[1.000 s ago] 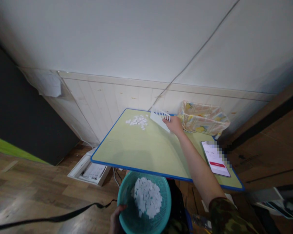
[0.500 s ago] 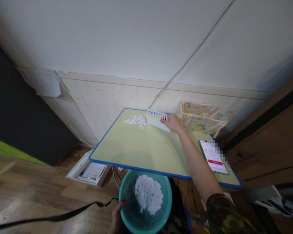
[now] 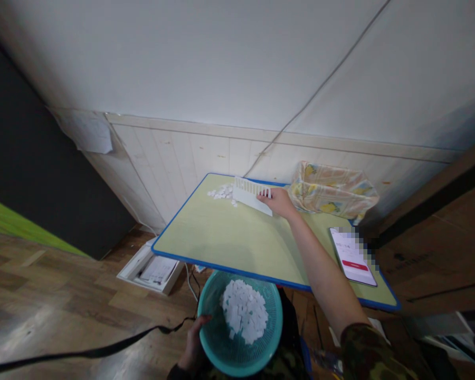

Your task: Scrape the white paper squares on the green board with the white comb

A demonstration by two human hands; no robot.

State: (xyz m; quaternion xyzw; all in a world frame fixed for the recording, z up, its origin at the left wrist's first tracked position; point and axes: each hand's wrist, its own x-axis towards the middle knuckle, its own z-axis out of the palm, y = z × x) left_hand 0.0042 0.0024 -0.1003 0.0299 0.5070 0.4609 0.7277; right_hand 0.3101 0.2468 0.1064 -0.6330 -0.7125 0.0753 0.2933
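My right hand [image 3: 279, 202] is closed on a flat white plastic panel with a row of slots [image 3: 251, 196], stood on edge on the tabletop. Against the panel's left end lies a small pile of white paper pieces [image 3: 220, 192], part of it behind the panel. Below the table's front edge, my left hand [image 3: 196, 338] grips the rim of a teal plastic basket [image 3: 279, 322], thumb over the inside. Many white paper scraps [image 3: 245, 311] lie heaped in the basket. The fingers under the rim are hidden.
The pale green table [image 3: 221, 237] has a blue edge. A cloth-lined basket [image 3: 332, 192] stands at its back right, with a phone [image 3: 354, 258] in front. A white box [image 3: 152, 269] sits on the floor at left, near a black strap [image 3: 114, 345].
The panel in my right hand has moved left against the paper pile, covering more of it. My left hand still holds the teal basket. The view has shifted slightly.
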